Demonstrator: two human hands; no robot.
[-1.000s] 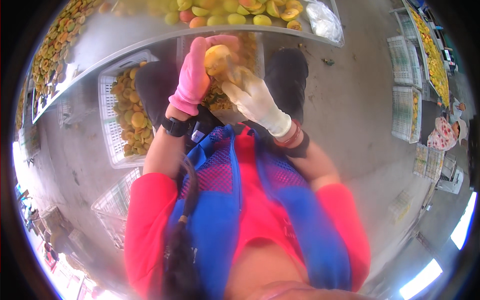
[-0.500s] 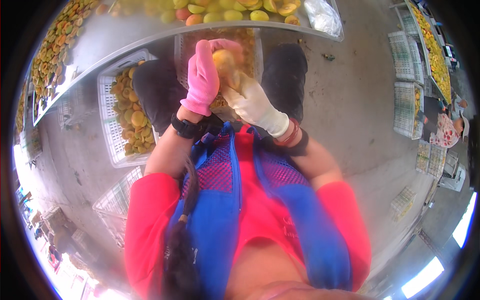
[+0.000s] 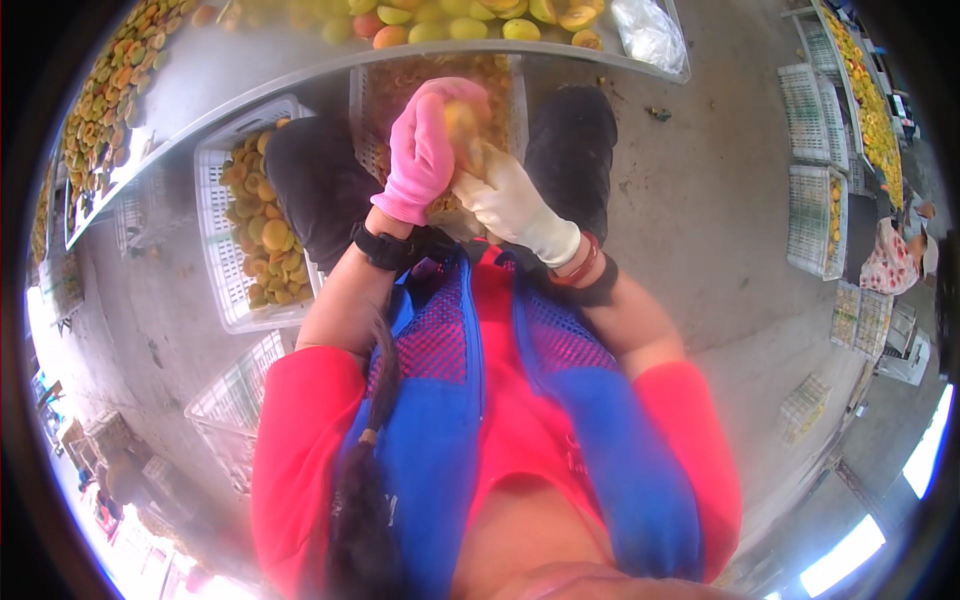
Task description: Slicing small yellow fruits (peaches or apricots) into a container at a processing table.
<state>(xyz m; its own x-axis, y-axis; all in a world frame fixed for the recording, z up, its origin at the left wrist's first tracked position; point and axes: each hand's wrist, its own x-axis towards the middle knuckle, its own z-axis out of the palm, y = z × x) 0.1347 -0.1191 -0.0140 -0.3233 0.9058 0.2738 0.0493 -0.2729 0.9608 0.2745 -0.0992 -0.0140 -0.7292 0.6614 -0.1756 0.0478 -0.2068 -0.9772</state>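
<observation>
My left hand [image 3: 420, 150], in a pink knit glove, is closed around a yellow-orange peach [image 3: 463, 128]. My right hand [image 3: 510, 205], in a white glove with stained fingertips, is closed at the near right side of the fruit. Its fingers and the peach are smeared by motion, so anything small in that hand cannot be made out. Both hands are above a crate [image 3: 520, 100] between my knees, which holds yellowish-brown pieces.
A metal-edged table [image 3: 300, 75] ahead bears peaches [image 3: 467, 30] and a clear plastic bag [image 3: 648, 35]. To my left stands a white crate [image 3: 213, 235] of peach halves. Stacked crates [image 3: 808, 215] line the right, near another person [image 3: 890, 258].
My left hand has turned and shifted slightly right, wrapping further over the peach. My right hand moved a little right and stays against the fruit.
</observation>
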